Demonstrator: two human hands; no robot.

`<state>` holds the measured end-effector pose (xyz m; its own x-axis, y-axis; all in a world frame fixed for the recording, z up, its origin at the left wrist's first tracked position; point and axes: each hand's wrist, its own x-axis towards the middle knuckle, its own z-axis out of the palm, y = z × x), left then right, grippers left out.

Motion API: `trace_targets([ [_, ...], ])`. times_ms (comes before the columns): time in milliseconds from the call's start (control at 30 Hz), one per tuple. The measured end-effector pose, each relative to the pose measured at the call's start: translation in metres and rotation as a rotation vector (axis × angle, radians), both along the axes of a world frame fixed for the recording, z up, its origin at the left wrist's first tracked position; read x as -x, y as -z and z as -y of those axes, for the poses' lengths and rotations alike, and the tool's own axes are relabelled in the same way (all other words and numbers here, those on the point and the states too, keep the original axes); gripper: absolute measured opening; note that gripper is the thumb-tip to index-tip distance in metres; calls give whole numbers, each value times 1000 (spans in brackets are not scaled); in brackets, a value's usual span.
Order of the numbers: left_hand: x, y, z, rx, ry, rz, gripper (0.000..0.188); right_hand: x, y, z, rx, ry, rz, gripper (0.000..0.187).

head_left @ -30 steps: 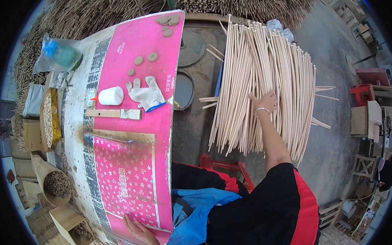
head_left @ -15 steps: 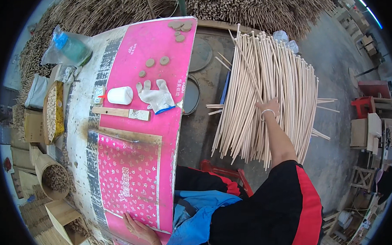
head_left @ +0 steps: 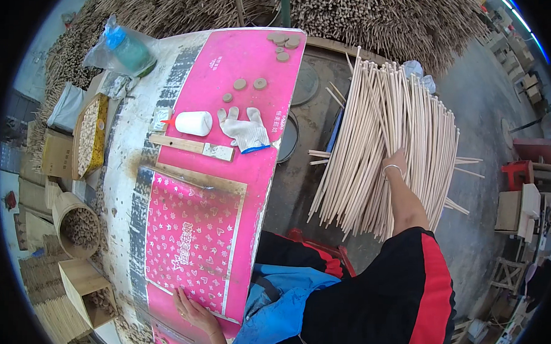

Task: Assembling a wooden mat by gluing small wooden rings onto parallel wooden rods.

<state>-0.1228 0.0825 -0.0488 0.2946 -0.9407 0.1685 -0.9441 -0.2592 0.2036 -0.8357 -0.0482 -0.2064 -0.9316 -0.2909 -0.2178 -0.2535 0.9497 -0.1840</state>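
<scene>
A large pile of pale wooden sticks [head_left: 355, 144], each with a small knob at its far end, lies to my right. My right hand [head_left: 396, 160], with a bangle at the wrist, reaches into the middle of the pile and is closed around sticks there; how many I cannot make out. On the pink printed sheet [head_left: 191, 230] at the near left, my left hand [head_left: 192, 310] rests flat, fingers stretched out and holding nothing. Farther up the pink table lie a white glove with a blue cuff [head_left: 245, 131], a white bottle with a red nozzle [head_left: 192, 123] and a flat wooden-handled brush [head_left: 191, 146].
Several round wooden discs [head_left: 260, 83] are scattered toward the table's far end. Beyond its left side stand a yellow tray of small pieces [head_left: 91, 135], a round tub [head_left: 76, 226] and a wooden box [head_left: 86, 287]. Stacked sticks [head_left: 378, 24] fill the back. A red stool [head_left: 517, 174] stands right.
The whole view has shifted, moving the table and pile rightward in the picture. My right hand's fingers have drawn in among the sticks. My left hand stays flat on the table.
</scene>
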Motion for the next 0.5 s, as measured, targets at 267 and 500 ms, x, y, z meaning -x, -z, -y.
trace_targets([
  [267,-2,-1,0,19,45,2,45,59,-65,-59,633,-159,606,20],
  [500,-7,1,-3,4,59,-14,46,63,-93,-124,789,-100,541,39],
])
